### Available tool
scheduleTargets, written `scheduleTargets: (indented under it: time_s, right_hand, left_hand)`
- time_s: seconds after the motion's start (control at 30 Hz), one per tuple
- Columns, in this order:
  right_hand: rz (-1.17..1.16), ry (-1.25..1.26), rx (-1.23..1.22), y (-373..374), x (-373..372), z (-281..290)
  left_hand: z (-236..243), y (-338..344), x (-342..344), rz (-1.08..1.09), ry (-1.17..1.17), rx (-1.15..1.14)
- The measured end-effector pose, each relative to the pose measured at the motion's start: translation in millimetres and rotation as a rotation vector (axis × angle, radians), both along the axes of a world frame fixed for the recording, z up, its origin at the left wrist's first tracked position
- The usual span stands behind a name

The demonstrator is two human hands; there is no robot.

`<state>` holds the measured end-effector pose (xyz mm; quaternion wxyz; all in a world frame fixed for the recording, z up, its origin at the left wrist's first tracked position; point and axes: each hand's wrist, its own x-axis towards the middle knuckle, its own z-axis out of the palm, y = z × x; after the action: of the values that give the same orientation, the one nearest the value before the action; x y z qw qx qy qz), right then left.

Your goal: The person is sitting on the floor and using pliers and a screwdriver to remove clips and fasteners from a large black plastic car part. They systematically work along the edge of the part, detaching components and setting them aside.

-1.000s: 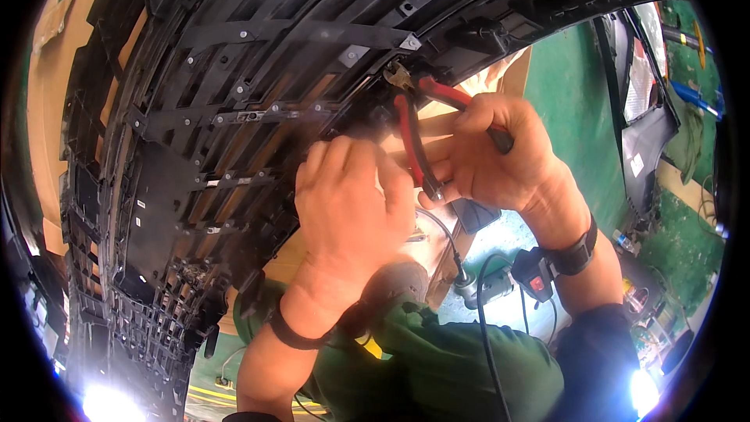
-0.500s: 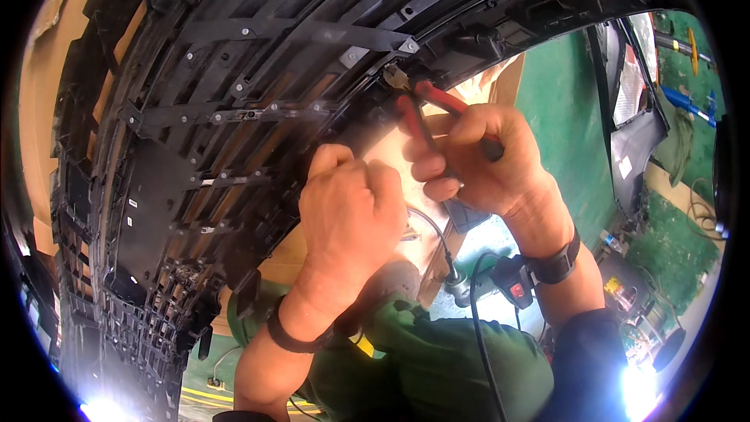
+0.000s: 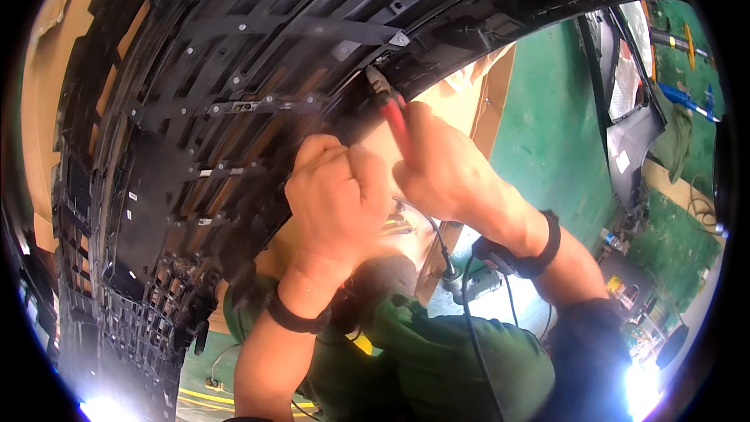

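A large black plastic car bumper (image 3: 297, 29) with a slatted grille spans the upper left, its inner side toward me. My right hand (image 3: 445, 168) is wrapped round the red handles of a pair of pliers (image 3: 398, 125). The metal jaws point up and meet the bumper's lower edge, beside a metal bracket; what lies between them is too small to tell. My left hand (image 3: 336, 199) is closed at the same edge, further down and left, and seems to grip it. Its fingertips are hidden behind the hand.
Below my hands is a corded power tool (image 3: 473, 285), its black cable (image 3: 469, 320) running over my green trouser leg. Cardboard (image 3: 484, 109) lies under the bumper edge. Another black panel (image 3: 625, 133) stands at the right on the green floor (image 3: 547, 101). Yellow lines mark the lower left.
The pliers' spread handles are now squeezed together in my right hand, which has turned knuckles up and moved left. The jaws shifted slightly left along the bumper edge. My left hand moved slightly left.
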<state>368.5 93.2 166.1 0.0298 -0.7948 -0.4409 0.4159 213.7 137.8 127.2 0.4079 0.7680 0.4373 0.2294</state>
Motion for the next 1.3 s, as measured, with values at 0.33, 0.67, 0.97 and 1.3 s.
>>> scheduleTargets:
  time_s: [0.33, 0.67, 0.97, 1.3]
  right_hand:
    - [-0.148, 0.29, 0.164, -106.9, -12.7, 0.2]
    - [0.349, -0.221, 0.57, -126.4, -63.1, -29.8]
    - [0.499, 0.034, 0.431, -135.0, -60.9, -67.3]
    - [-0.43, 0.351, 0.255, -49.8, 5.1, -20.1]
  left_hand:
    - [11.9, 5.1, -26.4, 0.244, -0.342, -0.383]
    - [64.7, -62.1, -149.4, 0.308, 0.071, -0.693]
    - [7.9, -74.8, -130.7, 0.122, 0.136, -0.375]
    - [9.1, -68.3, -32.3, 0.042, -0.283, -0.963]
